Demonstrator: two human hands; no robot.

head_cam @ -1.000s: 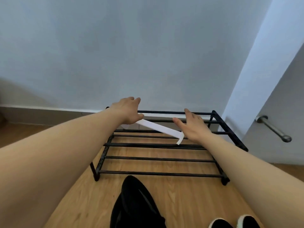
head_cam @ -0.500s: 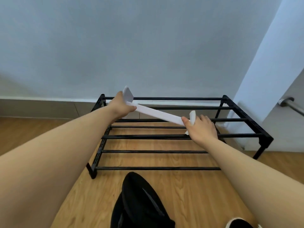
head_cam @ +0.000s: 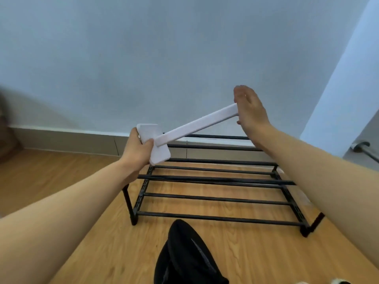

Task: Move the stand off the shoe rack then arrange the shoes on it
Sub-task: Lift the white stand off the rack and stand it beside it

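Observation:
A white stand (head_cam: pixel 194 125), a long flat bar with a rounded plate at its left end, hangs in the air above the black metal shoe rack (head_cam: pixel 217 198). My left hand (head_cam: pixel 138 149) grips the plate end, low and to the left. My right hand (head_cam: pixel 249 109) holds the bar's other end, raised higher to the right, so the stand tilts up to the right. Nothing lies on the rack's bars. A black shoe (head_cam: pixel 188 257) sits on the floor in front of the rack, at the bottom centre.
The rack stands on a wooden floor (head_cam: pixel 51 179) against a pale wall (head_cam: pixel 164 58) with a grey skirting board. A white door frame (head_cam: pixel 344 83) and a metal door handle (head_cam: pixel 363 148) are at the right. A white shoe tip (head_cam: pixel 340 281) shows at the bottom right edge.
Both hands closed on the stand's ends and lifted it off the rack. The right end has risen well above the left, tilting the stand.

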